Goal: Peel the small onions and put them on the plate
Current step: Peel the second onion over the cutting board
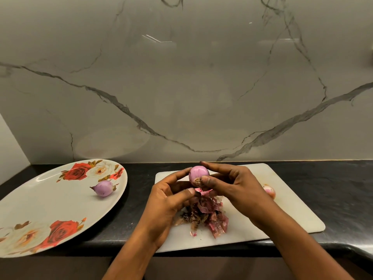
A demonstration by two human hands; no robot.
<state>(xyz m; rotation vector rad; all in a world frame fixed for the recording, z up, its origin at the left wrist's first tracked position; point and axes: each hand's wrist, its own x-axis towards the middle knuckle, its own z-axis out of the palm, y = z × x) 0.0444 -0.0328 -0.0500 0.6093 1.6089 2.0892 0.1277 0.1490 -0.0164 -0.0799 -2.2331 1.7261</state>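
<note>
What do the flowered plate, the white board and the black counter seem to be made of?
The round white plate with printed red roses looks like glossy melamine or glazed ceramic; its sheen leaves this open. The flat white rounded-corner cutting board seems matte plastic, faintly stained. The black countertop looks like polished speckled stone, probably granite.

The round rose-printed plate [50, 199] lies on the black table [333, 188], left of the white cutting board [292, 215]. A peeled purple onion [104, 187] sits on the plate; a heap of reddish onion skins [205, 215] on the board.
</note>
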